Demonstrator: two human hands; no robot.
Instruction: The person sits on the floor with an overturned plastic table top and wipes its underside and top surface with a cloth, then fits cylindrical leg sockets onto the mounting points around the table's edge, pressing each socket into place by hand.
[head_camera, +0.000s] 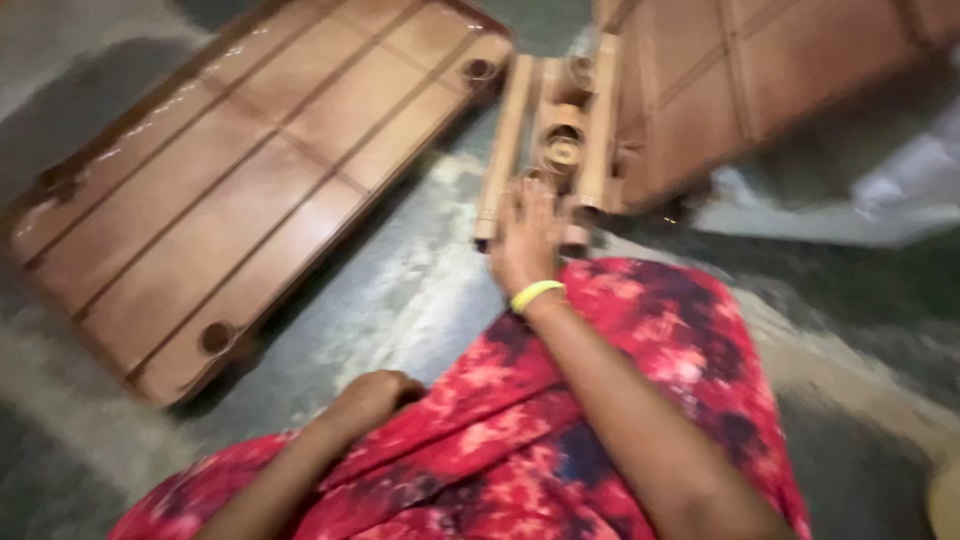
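Right hand (525, 240) lies flat on the bundle of brown tube legs (548, 140) on the floor, between two brown panels (230, 190); fingers spread, nothing clamped. Left hand (372, 398) fisted on the knee. Risk: the loose round tubes could roll apart under the palm.

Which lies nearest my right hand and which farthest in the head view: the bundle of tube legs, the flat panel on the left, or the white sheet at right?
From the right hand:
1. Bundle of tube legs, under the fingertips, just ahead.
2. Flat panel, to the left on the floor.
3. White sheet, far right.
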